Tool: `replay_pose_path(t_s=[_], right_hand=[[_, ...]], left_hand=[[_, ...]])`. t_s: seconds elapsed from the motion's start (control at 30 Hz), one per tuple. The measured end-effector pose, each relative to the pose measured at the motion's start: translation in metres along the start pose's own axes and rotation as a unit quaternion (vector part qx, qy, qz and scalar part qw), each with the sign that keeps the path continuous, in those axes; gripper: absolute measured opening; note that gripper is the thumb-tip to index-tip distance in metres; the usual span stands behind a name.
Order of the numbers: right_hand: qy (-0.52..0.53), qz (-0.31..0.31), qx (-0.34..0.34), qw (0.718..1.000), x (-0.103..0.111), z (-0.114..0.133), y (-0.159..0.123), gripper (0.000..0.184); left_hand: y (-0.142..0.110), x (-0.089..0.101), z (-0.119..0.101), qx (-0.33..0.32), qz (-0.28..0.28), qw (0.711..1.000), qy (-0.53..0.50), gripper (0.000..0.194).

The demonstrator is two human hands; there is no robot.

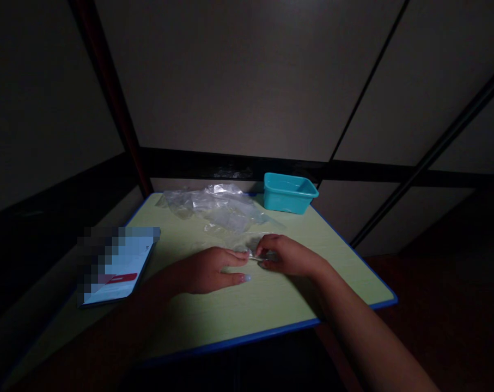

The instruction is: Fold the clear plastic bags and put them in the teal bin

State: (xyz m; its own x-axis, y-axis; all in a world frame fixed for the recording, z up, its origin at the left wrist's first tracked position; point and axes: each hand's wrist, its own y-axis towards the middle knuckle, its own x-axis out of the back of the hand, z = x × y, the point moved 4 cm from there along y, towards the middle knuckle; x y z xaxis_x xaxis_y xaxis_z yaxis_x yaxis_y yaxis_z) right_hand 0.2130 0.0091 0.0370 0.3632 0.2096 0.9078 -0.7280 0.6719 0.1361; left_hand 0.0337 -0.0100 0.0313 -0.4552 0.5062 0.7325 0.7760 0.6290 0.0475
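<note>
My left hand [212,270] rests on the pale green table [238,310], thumb and forefinger stretched toward the middle, pinching the edge of a small clear plastic bag [252,246]. My right hand [285,255] meets it from the right, fingers curled in a pinch on the same bag. A small pale item sits between the two sets of fingertips; I cannot make out what it is. A heap of clear plastic bags [218,207] lies just behind the hands.
A teal plastic tub [290,192] stands at the table's far edge, right of the bag heap. A lit phone [118,265] lies flat near the left edge. Dark partition walls close in behind and on both sides.
</note>
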Motion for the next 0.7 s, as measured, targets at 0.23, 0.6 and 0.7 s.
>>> replay_pose_path(t_s=[0.23, 0.6, 0.7], right_hand=[[0.044, 0.016, 0.015, 0.999, -0.003, -0.004, 0.001, 0.008], [0.088, 0.01, -0.022, 0.996, 0.001, -0.01, 0.001, 0.011], [0.103, 0.018, -0.032, 0.994, 0.001, -0.015, 0.001, 0.012]], left_hand=[[0.003, 0.005, -0.005, 0.001, -0.036, 0.999, 0.029, 0.035], [0.001, -0.004, 0.014, 0.041, -0.093, 0.984, 0.147, 0.044], [0.0, 0.006, 0.019, 0.058, -0.09, 0.985, 0.133, 0.039]])
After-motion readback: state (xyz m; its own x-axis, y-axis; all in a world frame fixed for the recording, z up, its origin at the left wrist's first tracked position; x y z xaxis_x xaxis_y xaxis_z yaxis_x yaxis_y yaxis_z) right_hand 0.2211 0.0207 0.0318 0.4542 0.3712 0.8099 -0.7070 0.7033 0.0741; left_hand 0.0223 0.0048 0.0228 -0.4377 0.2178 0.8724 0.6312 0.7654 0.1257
